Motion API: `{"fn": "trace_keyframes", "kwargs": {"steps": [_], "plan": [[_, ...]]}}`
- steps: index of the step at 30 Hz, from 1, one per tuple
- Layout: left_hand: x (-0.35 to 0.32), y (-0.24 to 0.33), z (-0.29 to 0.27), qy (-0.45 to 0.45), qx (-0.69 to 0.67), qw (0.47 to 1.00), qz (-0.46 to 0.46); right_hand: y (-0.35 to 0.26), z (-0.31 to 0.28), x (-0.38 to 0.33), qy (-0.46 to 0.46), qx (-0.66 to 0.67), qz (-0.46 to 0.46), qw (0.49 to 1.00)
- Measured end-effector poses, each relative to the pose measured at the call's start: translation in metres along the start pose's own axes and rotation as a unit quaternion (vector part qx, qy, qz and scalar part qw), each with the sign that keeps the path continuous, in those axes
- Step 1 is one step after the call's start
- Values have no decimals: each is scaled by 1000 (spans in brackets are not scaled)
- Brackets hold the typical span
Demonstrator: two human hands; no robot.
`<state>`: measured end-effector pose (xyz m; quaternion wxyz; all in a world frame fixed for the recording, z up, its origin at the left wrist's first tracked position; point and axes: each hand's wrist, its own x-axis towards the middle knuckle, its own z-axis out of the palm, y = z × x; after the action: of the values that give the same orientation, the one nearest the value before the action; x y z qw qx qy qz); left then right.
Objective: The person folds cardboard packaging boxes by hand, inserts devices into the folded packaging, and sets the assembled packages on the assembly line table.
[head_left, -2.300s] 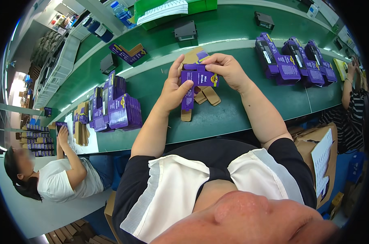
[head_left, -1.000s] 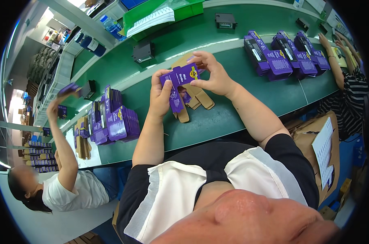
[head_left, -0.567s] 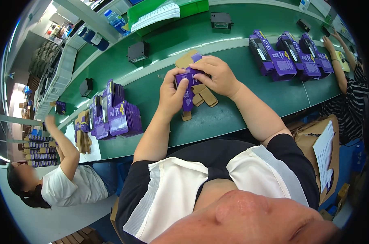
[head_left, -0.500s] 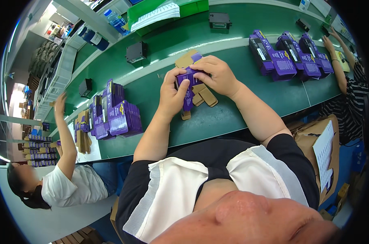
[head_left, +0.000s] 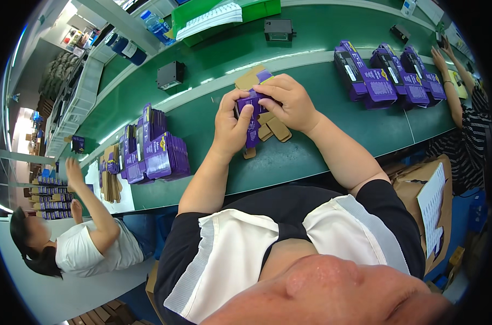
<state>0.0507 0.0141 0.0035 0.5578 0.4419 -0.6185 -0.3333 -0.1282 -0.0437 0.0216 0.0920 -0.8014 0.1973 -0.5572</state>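
Green table (head_left: 322, 157) fills most of the view, running out on every side of the two hands that meet over its middle. Stacks of flat purple cartons (head_left: 154, 151) stand on edge well off to the left of the hands, with a few brown ones beside them. Three rows of finished purple boxes (head_left: 384, 78) lie well off to the right, and a co-worker's arm (head_left: 449, 76) reaches in beyond them. A second co-worker in a white top (head_left: 89, 246) sits far to the left and below, one arm raised. A green tray holding white sheets (head_left: 224, 13) sits at the far edge, straight beyond the hands. Two small black boxes (head_left: 170, 75) rest on the far strip of the table, one up and left of the hands, the other directly beyond them. A brown carton with a white sheet (head_left: 427, 200) stands low to the right, beside the person's right elbow.

The purple box (head_left: 252, 111) is pinched between both hands, just above the table, with brown card flaps hanging below it and poking out above. The left hand (head_left: 231, 127) is closed around the box's left side, thumb pressed on its front. The right hand (head_left: 289, 103) is curled over the top and right side, fingers folded down tight on it.
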Motion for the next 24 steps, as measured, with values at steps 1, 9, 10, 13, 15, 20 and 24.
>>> {"fn": "trace_keyframes", "kwargs": {"steps": [1, 9, 10, 13, 15, 20, 24], "plan": [[1, -1, -1, 2, 19, 999, 27, 0, 0, 0, -11, 4, 5, 1000], [0, 6, 2, 18, -54, 997, -42, -1, 3, -4, -5, -2, -10, 1000], [-1, 7, 3, 19, -67, 997, -45, -1, 4, -4, 4, -1, -20, 1000], [0, 11, 5, 20, -96, 994, -50, -1, 5, -4, 22, 4, -30, 999], [-1, 15, 6, 19, -106, 993, -54, -2, 4, -4, 29, 8, -29, 999], [-2, 8, 4, 19, -107, 992, -61, -4, 2, -5, 9, 17, -16, 1000], [0, -1, -1, 21, -13, 1000, 18, -5, 1, -4, 7, 26, -13, 1000]]}}
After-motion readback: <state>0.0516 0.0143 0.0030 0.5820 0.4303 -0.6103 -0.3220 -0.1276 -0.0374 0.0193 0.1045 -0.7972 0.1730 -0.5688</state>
